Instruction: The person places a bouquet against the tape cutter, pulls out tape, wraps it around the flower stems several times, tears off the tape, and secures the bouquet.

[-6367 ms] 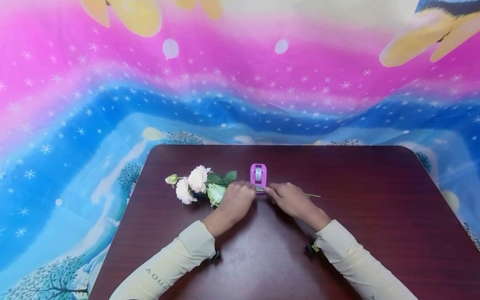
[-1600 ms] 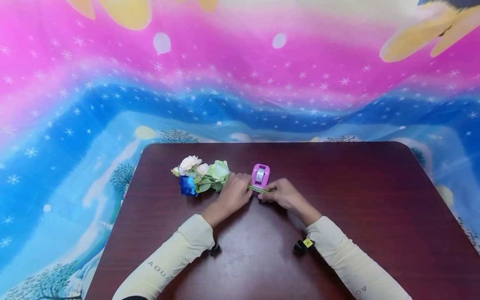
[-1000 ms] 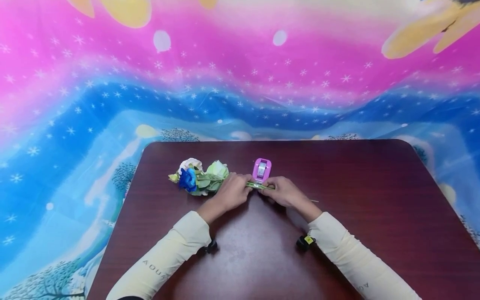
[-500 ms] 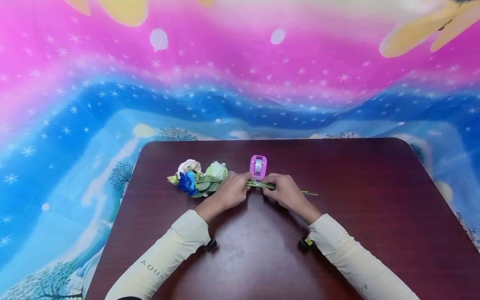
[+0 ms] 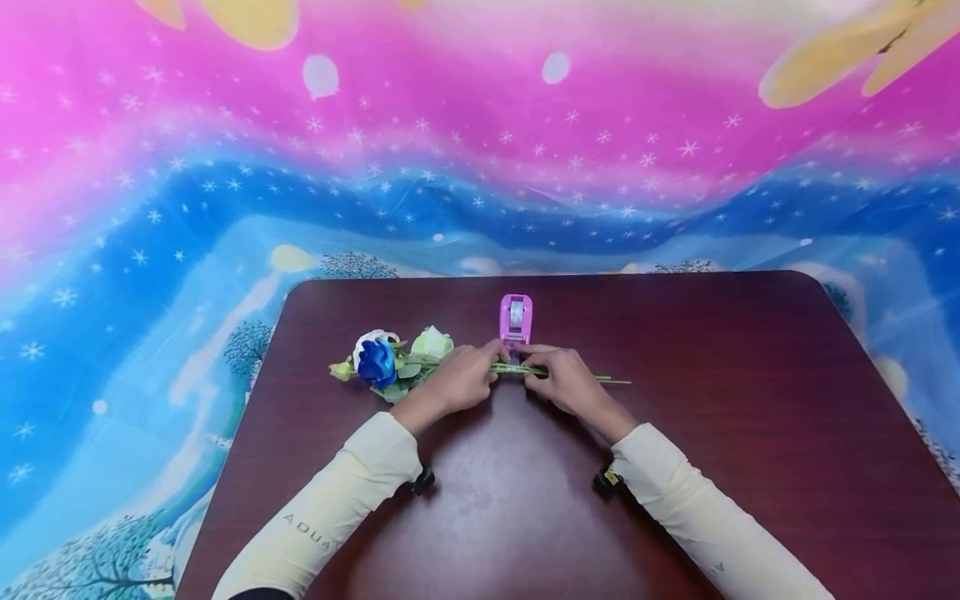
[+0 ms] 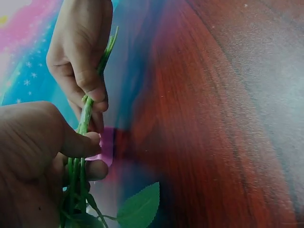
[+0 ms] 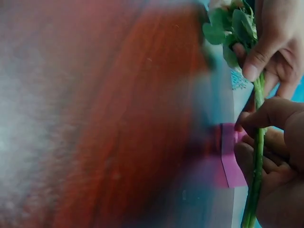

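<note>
A bunch of flowers lies crosswise in both hands, its heads to the left: a blue rose [image 5: 377,362], a pale green rose [image 5: 432,342], a whitish bloom partly hidden behind the blue one, and a bud [image 5: 341,370]. My left hand [image 5: 461,377] grips the green stems [image 6: 78,166] just below the leaves. Lower down, my right hand [image 5: 567,381] pinches the same stems between thumb and fingers. Clear, shiny tape [image 6: 86,115] wraps the stems between the hands. Just beyond stands a pink tape dispenser [image 5: 516,315], its front end close to the fingertips.
The dark reddish-brown table [image 5: 712,375] extends around the hands, with its far edge behind the dispenser. A colourful printed cloth [image 5: 480,167] hangs behind it. Stem ends [image 5: 617,381] stick out past the right hand.
The bunch has been turned over, bringing the blue rose from hidden to the top. Tape now shows round the stems. The dispenser sits farther from the hands than a second ago.
</note>
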`<move>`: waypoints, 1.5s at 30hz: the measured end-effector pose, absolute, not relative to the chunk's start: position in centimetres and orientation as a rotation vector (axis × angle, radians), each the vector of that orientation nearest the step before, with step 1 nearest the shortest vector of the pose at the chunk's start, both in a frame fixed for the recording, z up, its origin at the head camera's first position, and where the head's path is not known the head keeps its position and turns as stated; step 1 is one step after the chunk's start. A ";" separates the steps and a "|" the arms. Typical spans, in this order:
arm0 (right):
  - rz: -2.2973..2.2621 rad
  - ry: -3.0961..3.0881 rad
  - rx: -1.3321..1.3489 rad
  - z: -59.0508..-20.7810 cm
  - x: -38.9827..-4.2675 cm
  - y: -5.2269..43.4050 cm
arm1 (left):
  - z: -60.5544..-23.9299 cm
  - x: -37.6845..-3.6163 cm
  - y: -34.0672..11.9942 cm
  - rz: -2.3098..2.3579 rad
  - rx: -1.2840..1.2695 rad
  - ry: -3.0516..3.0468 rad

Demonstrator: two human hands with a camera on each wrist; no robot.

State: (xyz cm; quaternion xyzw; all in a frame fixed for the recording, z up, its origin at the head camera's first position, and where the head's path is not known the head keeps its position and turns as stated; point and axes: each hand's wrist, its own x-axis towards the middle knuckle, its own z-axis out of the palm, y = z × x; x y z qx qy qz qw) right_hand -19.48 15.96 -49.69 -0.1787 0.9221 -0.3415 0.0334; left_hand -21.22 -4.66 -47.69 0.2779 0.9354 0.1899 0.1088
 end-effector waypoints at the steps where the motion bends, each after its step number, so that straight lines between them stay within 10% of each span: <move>1: -1.051 2.814 -0.539 -49.6 -19.6 16.0 | -47.6 -21.3 -4.6 0.540 0.810 2.747; 45: -0.806 2.931 -0.607 -45.0 -19.9 16.5 | -44.8 -19.6 -3.2 0.467 0.876 3.142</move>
